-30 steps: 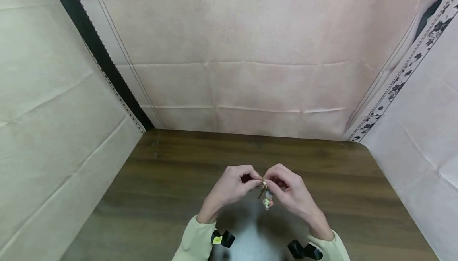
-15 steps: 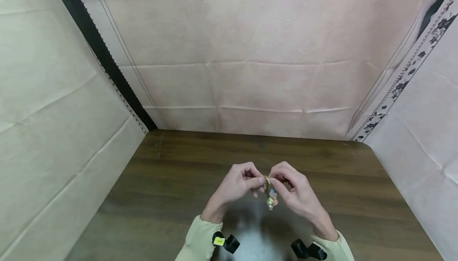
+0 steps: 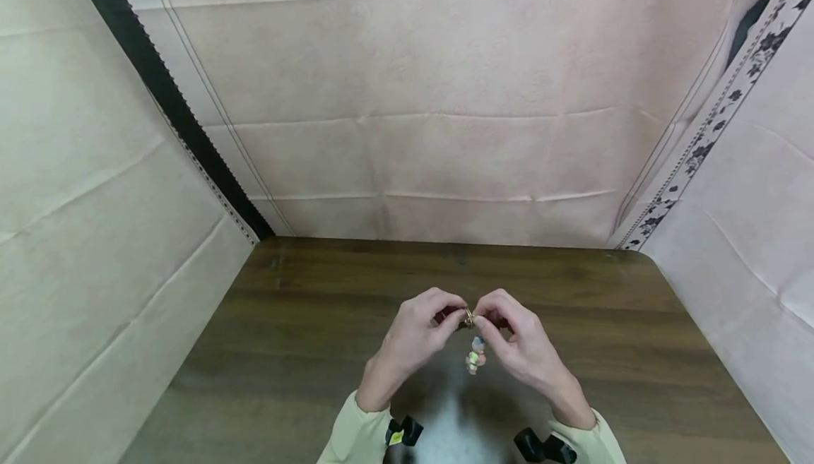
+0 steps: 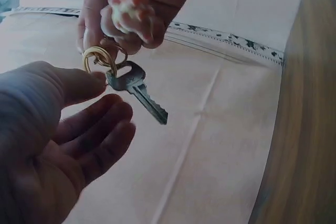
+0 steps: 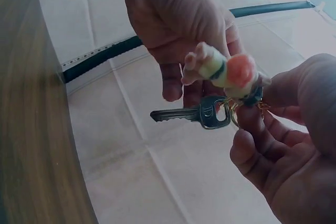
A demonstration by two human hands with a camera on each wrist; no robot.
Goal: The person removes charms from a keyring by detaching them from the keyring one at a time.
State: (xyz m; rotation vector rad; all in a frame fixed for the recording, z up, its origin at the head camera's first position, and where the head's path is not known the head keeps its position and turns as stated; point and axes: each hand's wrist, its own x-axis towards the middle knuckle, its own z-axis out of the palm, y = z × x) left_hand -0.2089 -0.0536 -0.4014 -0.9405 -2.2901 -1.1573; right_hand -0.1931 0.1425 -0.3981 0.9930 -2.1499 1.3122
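Note:
Both hands meet above the table in the head view, around a keychain with a key. My left hand (image 3: 413, 330) pinches the gold key ring (image 4: 90, 53) by the key's head, its other fingers loosely bent below. The silver key (image 4: 149, 102) hangs on that ring, its toothed blade sticking out free. From the other side my right hand (image 3: 518, 340) pinches the keychain between thumb and forefinger, where ring and charm join. A pastel figure charm (image 3: 473, 359) dangles under the right fingertips; up close, the charm (image 5: 220, 69) shows cream, green and coral parts.
A brown wooden table (image 3: 318, 323) lies beneath the hands. Pale creased cloth (image 3: 445, 97) hangs behind it and on both sides, with a dark strip at left and a floral border (image 3: 706, 146) at right. Black wrist cameras (image 3: 543, 446) sit on the pale sleeves.
The key hung downward beside the charm a second ago and now points sideways toward the left hand. The left fingers have shifted their pinch at the ring; the right hand has barely moved.

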